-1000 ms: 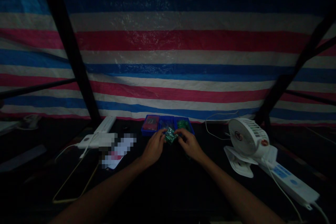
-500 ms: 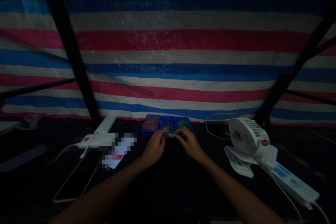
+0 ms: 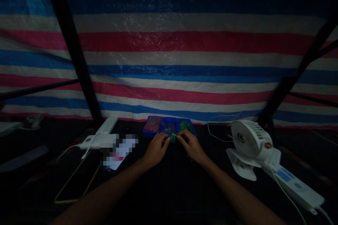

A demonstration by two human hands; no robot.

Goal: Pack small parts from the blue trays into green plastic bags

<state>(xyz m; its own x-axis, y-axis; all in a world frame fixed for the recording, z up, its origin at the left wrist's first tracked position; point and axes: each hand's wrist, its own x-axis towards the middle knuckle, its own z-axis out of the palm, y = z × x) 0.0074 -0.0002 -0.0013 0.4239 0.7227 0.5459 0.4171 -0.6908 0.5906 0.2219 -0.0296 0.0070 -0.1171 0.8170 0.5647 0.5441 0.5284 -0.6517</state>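
Observation:
Between the fingertips of my two hands is a small green piece (image 3: 173, 137) with shiny, whitish parts; its exact kind is too dark and small to make out. My left hand (image 3: 156, 148) pinches it from the left, and my right hand (image 3: 192, 145) from the right. Just beyond the fingers stands a blue three-part bin (image 3: 149, 134). Its left compartment holds a flat pinkish-red stack (image 3: 152, 124), the middle one clear plastic pieces (image 3: 168, 126), and the right one green pieces (image 3: 185, 126).
On the right a white clip fan (image 3: 245, 140) stands by a power strip (image 3: 295, 184) with cables. To the left lie a phone (image 3: 77, 182), a white power strip (image 3: 107, 126), a white adapter (image 3: 92, 141) and a white packet (image 3: 120, 158). A striped tarp (image 3: 179, 42) hangs behind black frame bars.
The green piece has turned between my fingers and now hangs slightly lower, showing more of its green face. My hands stay almost in place; the view has shifted slightly.

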